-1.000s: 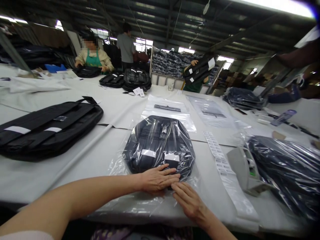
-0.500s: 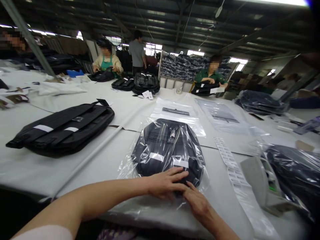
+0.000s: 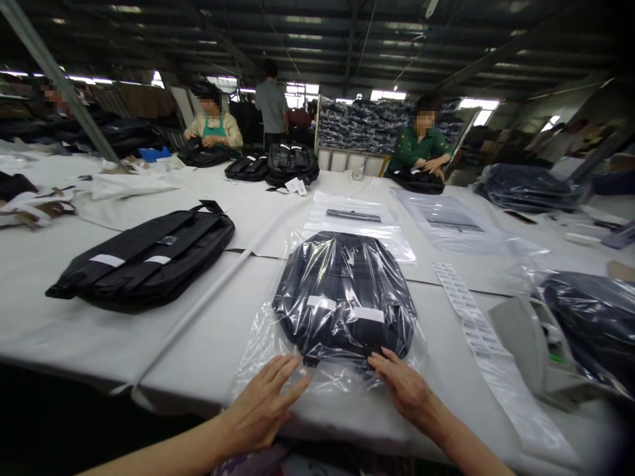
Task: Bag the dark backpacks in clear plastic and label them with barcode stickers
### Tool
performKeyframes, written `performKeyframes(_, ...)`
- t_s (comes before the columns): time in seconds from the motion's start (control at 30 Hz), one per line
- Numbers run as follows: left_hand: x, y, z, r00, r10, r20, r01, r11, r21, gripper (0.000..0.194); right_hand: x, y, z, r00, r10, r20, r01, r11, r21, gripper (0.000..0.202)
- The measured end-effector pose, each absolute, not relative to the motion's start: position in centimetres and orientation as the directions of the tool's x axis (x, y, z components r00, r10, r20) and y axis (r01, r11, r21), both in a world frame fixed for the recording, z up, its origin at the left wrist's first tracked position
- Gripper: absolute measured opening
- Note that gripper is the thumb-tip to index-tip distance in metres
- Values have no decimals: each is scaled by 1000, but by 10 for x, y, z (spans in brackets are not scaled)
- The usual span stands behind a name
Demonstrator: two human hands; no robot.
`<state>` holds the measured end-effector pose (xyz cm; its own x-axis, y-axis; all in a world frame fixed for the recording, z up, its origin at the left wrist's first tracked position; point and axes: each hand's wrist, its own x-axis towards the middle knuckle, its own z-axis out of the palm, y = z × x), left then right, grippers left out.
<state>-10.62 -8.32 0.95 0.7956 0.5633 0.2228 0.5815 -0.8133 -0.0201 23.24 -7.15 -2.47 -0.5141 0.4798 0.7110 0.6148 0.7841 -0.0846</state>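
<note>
A black backpack lies straps-up inside a clear plastic bag, right in front of me. White bands wrap its two straps. My left hand is at the near left edge of the plastic, fingers spread, holding nothing. On the lower right corner of the bagged backpack rests my right hand, its fingers stretched out over the plastic. To the left, a second black backpack lies unwrapped, with white bands on its straps too.
Flat plastic bags lie behind the backpack. On the right are a label strip, a grey tape dispenser and a stack of bagged goods. Across the table two people handle black bags; another person stands behind.
My left hand has drawn back from the backpack's lower middle to the left, near the table edge. My right hand stays by the lower right corner, now apart from the left.
</note>
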Motion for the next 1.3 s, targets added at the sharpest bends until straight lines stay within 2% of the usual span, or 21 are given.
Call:
performKeyframes(0.17, -105, -74, 2, 763, 500, 410, 564, -825, -44, 21, 230, -72, -19, -507, 465, 726, 617, 784, -71, 34)
performKeyframes(0.3, -104, -58, 7, 773, 326, 544, 458, -880, -123, 17, 231, -72, -22, -491, 486, 723, 619, 778, -102, 35)
performKeyframes(0.37, -103, -47, 16, 809, 266, 525, 352, -933, -70, 17, 233, -71, -24, -492, 503, 711, 622, 774, -116, 37)
performKeyframes(0.43, -101, -38, 28, 854, 249, 458, 262, -964, 35, 20, 235, -70, -26, -505, 517, 691, 619, 775, -127, 38)
performKeyframes(0.47, -99, -34, 32, 864, 278, 419, 250, -961, 123, 22, 236, -69, -26, -511, 525, 680, 616, 776, -136, 38)
performKeyframes(0.53, -94, -30, 38, 803, 480, 355, 336, -855, 396, 22, 238, -68, -26, -509, 538, 671, 603, 780, -167, 37)
performKeyframes(0.6, -88, -29, 37, 622, 738, 261, 435, -603, 669, 24, 240, -68, -23, -471, 589, 656, 604, 758, -246, 31)
performKeyframes(0.67, -80, -28, 31, 428, 889, 165, 442, -365, 819, 34, 242, -69, -19, -407, 691, 598, 618, 690, -377, 26)
performKeyframes(0.8, -62, -19, 20, 240, 968, 67, 372, -156, 915, 39, 243, -67, -7, -260, 870, 419, 632, 482, -607, 21)
performKeyframes(1.0, -47, -7, 24, 111, 994, -10, 337, -28, 941, 40, 235, -50, 13, 16, 957, 289, 516, 240, -822, 32)
performKeyframes(1.1, -47, -6, 30, 90, 995, -39, 348, 5, 938, 40, 231, -41, 14, 100, 964, 248, 507, 165, -846, 36)
performKeyframes(1.3, -51, 1, 32, 117, 984, -136, 386, 81, 919, 39, 231, -27, 3, 134, 961, 242, 642, 101, -760, 42)
